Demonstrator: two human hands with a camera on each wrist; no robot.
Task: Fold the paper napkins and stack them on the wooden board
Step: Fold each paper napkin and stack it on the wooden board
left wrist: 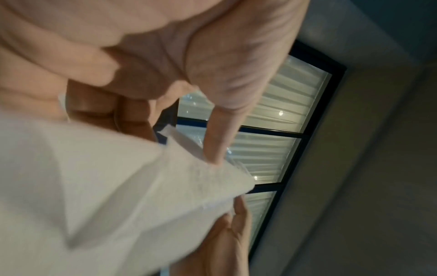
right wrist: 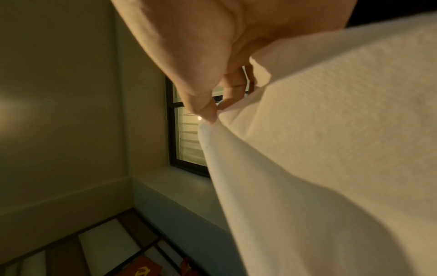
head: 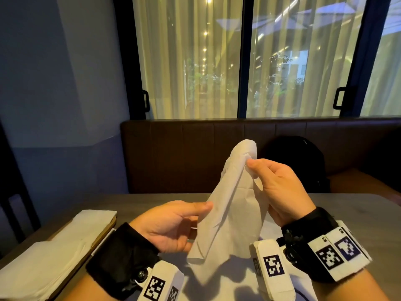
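Wrist tags unreadable; left hand, right hand both pinching raised napkin.

Bare surface lies open at right centre of the head view. At lower left, the wooden board under stacked napkins fills that corner. The raised napkin blocks the centre; a bench backrest bounds the far edge.

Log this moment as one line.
napkin lifted off table | left hand pinches edge | right hand pinches top | folded stack on board
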